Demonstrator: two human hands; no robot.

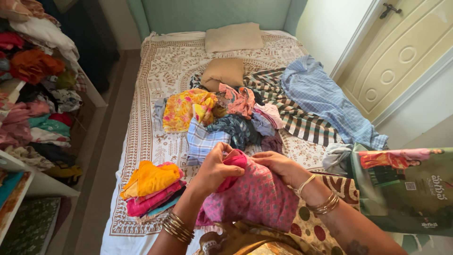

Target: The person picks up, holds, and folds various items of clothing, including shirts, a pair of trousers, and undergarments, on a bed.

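While both hands grip it, the pink garment (257, 196) seemingly trails toward the person

Bed (155, 89) with patterned brown-and-white cover, teal padded headboard (212, 14) against the far wall. Cream panelled door (401, 56) at right — dark handle fitted. Open white shelving (42, 184) at left, crammed with clothes. Grey floor (101, 165) between shelving and bed — daylight throughout.
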